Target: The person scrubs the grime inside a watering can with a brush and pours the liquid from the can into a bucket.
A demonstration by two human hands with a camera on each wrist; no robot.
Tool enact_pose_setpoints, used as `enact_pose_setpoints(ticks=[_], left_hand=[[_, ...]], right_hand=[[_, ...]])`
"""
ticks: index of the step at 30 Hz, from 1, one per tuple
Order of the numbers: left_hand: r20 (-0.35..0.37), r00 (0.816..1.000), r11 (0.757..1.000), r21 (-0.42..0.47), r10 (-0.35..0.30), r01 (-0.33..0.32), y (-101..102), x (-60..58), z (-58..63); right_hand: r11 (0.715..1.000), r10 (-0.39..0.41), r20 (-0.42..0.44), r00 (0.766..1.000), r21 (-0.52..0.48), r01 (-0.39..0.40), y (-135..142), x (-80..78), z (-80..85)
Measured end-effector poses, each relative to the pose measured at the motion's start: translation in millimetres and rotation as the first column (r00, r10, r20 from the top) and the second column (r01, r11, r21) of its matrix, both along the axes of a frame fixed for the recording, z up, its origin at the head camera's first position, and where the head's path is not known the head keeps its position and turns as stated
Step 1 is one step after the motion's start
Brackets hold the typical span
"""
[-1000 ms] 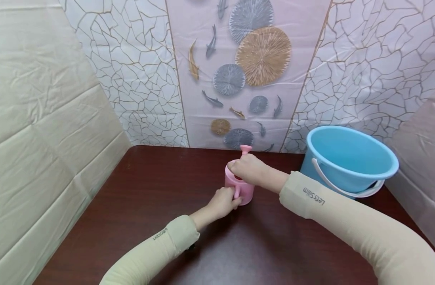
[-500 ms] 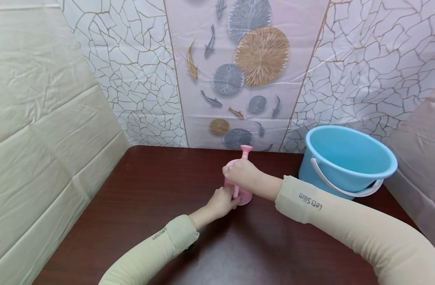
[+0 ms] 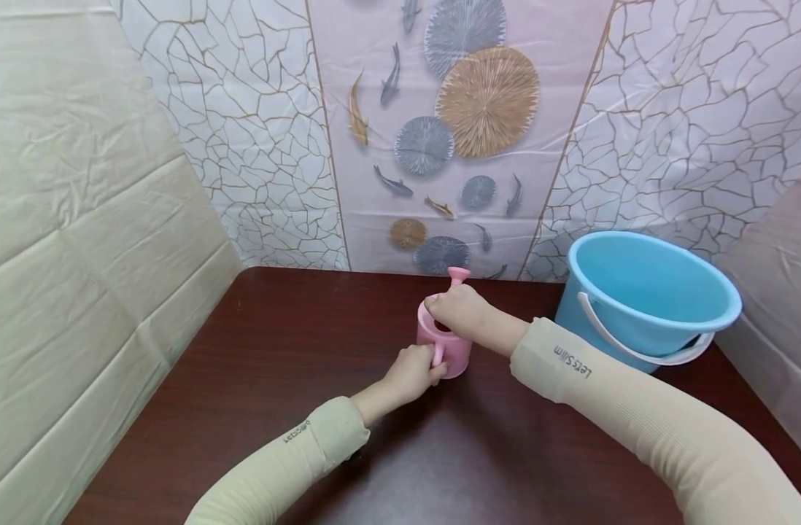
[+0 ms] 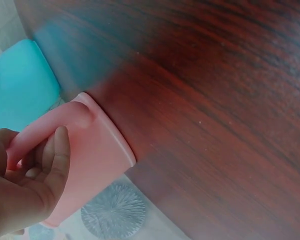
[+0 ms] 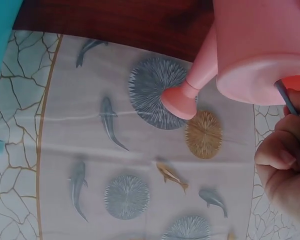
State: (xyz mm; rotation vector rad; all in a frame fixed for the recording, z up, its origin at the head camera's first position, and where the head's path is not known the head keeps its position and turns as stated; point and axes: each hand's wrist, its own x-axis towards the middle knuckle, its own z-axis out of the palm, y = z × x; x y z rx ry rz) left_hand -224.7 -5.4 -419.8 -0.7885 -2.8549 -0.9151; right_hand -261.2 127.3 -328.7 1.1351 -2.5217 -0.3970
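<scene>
A pink watering can [image 3: 458,354] stands upright on the dark table, its sprinkler head [image 5: 180,102] pointing toward the back wall. My left hand [image 3: 410,372] grips the can's loop handle [image 4: 50,125], with the fingers curled through it. Over the open top, my right hand [image 3: 469,310] pinches a thin dark stick [image 5: 286,97] that reaches down through the opening. The stick's lower end is hidden inside the can, so I cannot tell what kind of tool it is.
A light blue bucket [image 3: 578,313] with a white handle [image 3: 604,337] stands at the back right of the brown table [image 3: 295,328]. Behind the table rises a patterned wall covering [image 3: 269,146]. A pale cloth wall [image 3: 79,255] borders the left side.
My right hand has moved left and nearer across the can's opening, then back to the right, uncovering the opening again. The left hand keeps its grip on the handle, and the can stays in place.
</scene>
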Motion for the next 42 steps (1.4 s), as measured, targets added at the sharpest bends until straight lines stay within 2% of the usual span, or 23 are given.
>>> enact_pose_setpoints(ticks=[7,14,17,21,24,31,37,42], left_hand=[[-0.027,1.0,1.0,0.001,0.004,-0.004,0.4,-0.9,-1.3],[-0.002,1.0,1.0,0.013,-0.001,0.001,0.2,-0.6,-1.1],[-0.006,1.0,1.0,0.015,-0.005,0.005,-0.4,-0.5,-1.2],[-0.015,1.0,1.0,0.012,-0.006,0.006,-0.8,-0.4,-2.2],[-0.013,1.0,1.0,0.014,-0.003,0.003,-0.1,-0.2,-2.5],[0.012,0.999,0.999,0.01,0.033,-0.033,2.5,0.5,-2.4],[0.027,0.999,0.999,0.038,0.031,-0.032,2.4,1.1,-3.7],[0.022,0.999,0.999,0.035,0.023,-0.023,2.2,-0.4,-2.4]], right_hand=[[1.0,0.01,-0.014,1.0,0.018,-0.009,0.9,2.5,1.2],[0.999,0.029,-0.095,0.995,0.024,-0.027,-17.4,17.5,16.4],[1.0,0.012,-0.062,0.998,0.017,-0.011,-23.8,21.0,20.9],[0.999,0.029,0.002,1.0,0.013,-0.029,-27.0,21.0,19.7],[0.999,0.042,0.004,0.999,0.006,-0.042,-26.7,17.8,16.9],[1.0,0.005,0.037,0.999,0.027,-0.006,-19.5,8.6,10.9],[1.0,0.011,0.069,0.998,-0.03,-0.009,-10.8,-0.1,-0.4],[0.998,0.011,0.095,0.995,-0.058,-0.006,-7.7,-2.4,-2.2]])
